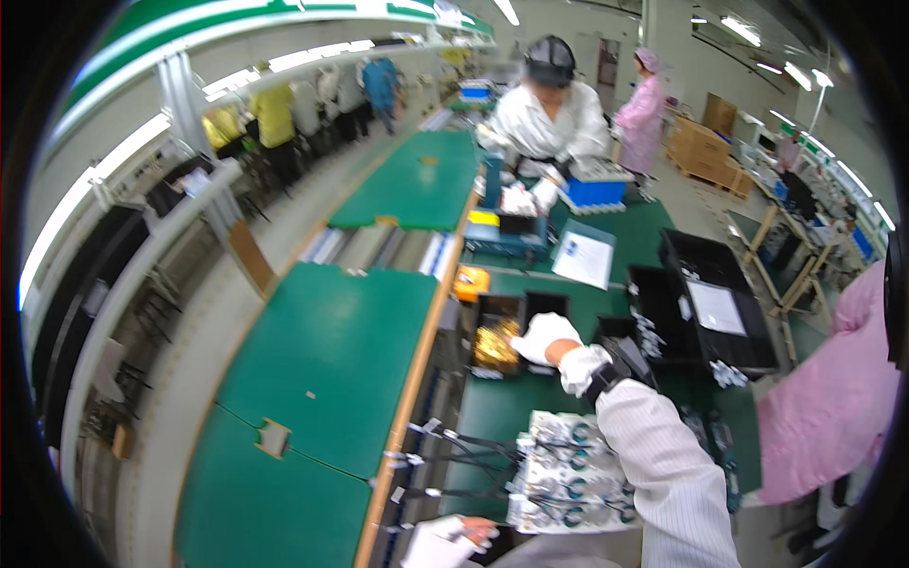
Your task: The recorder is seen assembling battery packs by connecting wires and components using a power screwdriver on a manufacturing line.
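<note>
My right hand (547, 339), in a white glove, reaches over the small black bins. Its fingers are drawn together at the edge of a pile of shiny gold-coloured parts (496, 345) lying in a black bin (483, 310). Anything between those fingertips is hidden. Low in the picture, my left hand (443, 543) wears a white glove with bare fingertips; its fingers are loosely apart and hold nothing I can see. Beside it lies a white tray (519, 516) of round metallic and clear parts, partly covered by my right forearm. Black cables (478, 452) with pale ends run left from that tray.
Larger black bins (663, 327) stand to the right, with a paper sheet (717, 308) on one. An orange box (471, 282) and a blue box (595, 194) are farther off. A co-worker in white (549, 123) works across; a pink sleeve (824, 379) is close right. Green boards (327, 355) extend left.
</note>
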`<act>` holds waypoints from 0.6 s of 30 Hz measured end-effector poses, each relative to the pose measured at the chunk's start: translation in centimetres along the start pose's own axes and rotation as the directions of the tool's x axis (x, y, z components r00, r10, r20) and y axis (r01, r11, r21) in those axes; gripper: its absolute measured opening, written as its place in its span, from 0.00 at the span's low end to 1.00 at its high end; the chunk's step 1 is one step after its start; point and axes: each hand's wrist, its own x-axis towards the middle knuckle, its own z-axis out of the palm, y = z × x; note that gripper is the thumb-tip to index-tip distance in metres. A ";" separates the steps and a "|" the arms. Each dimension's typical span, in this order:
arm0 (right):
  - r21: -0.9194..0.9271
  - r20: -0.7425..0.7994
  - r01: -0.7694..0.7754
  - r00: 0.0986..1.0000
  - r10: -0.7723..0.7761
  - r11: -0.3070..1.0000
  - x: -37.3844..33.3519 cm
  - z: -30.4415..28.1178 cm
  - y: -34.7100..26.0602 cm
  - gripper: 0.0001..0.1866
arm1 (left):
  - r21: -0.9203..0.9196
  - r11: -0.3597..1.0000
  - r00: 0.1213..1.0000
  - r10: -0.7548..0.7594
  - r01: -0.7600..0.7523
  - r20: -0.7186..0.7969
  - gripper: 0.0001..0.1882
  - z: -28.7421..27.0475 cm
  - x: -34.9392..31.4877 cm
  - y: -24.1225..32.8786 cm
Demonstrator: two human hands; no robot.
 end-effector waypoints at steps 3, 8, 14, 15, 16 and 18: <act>0.060 -0.060 -0.144 0.987 0.147 0.988 1.1 2.1 2.4 0.26 | -0.008 1.000 0.999 0.014 -0.013 0.052 0.16 0.9 -0.1 -0.6; -0.058 0.064 -0.193 0.978 0.197 0.979 1.6 3.0 4.0 0.16 | -0.068 0.998 1.000 0.003 -0.001 0.025 0.17 -0.1 -1.5 -3.6; -0.019 0.055 -0.165 0.985 0.166 0.986 -0.3 0.0 7.0 0.27 | 0.044 0.999 1.000 -0.023 0.024 -0.017 0.15 1.0 -1.4 -3.5; 0.025 0.110 -0.174 0.979 0.170 0.984 -1.0 -1.9 6.7 0.35 | 0.039 0.999 1.000 -0.021 0.022 -0.010 0.15 1.1 -1.2 -3.4; 0.131 0.144 -0.186 0.975 0.167 0.974 -1.7 -3.8 6.9 0.33 | 0.036 0.999 0.999 -0.025 0.025 0.021 0.15 1.5 -1.1 -3.2; -0.135 -0.172 -0.093 0.983 0.069 0.986 -1.4 -3.4 11.0 0.26 | 0.030 0.999 0.998 -0.018 0.017 0.058 0.15 2.2 -1.0 -2.7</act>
